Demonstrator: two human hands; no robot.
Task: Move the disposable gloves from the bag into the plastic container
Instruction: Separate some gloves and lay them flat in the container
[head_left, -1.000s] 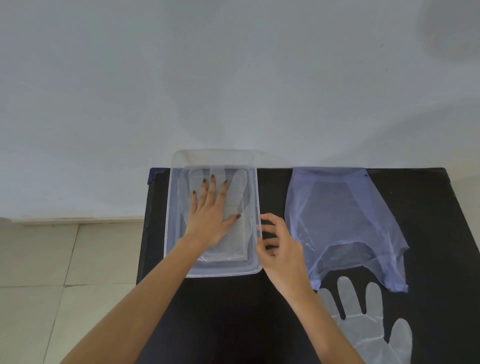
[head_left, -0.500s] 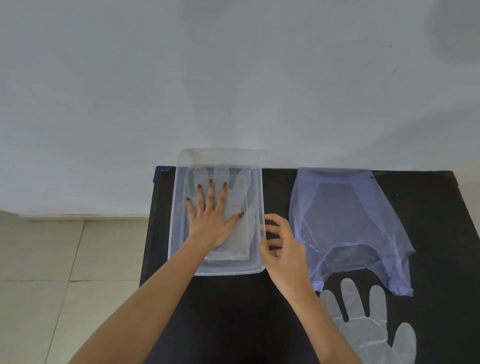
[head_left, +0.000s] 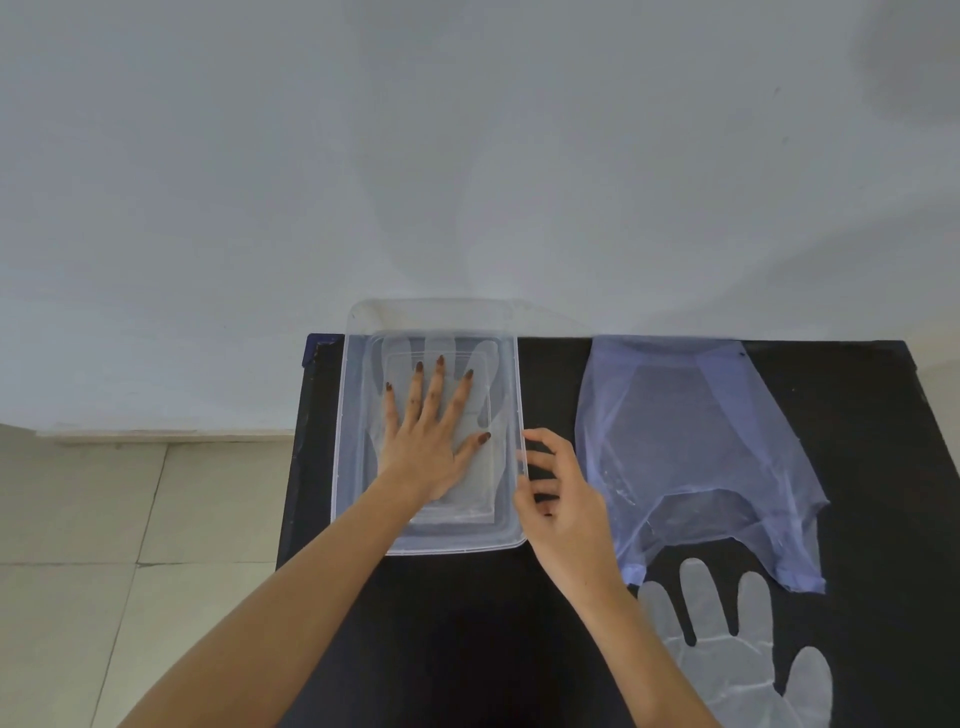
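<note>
A clear plastic container (head_left: 353, 415) sits at the left end of a black table. Inside it lies a flat clear disposable glove (head_left: 485, 364), fingers pointing away from me. My left hand (head_left: 428, 436) lies flat on that glove, fingers spread, holding nothing. My right hand (head_left: 558, 499) rests against the container's right rim, fingers curled, its palm hidden from me. A thin blue plastic bag (head_left: 691, 431) lies flat to the right of the container. Another clear glove (head_left: 737, 660) lies on the table near the bag's open end, at the lower right.
The black table (head_left: 452, 623) stands against a plain white wall. Its left edge (head_left: 293, 493) drops to a tiled floor (head_left: 104, 545). The container's far end overhangs the table's back edge slightly.
Both hands stay where they were: left flat on the glove in the container, right at the container's right rim. My view has shifted slightly.
</note>
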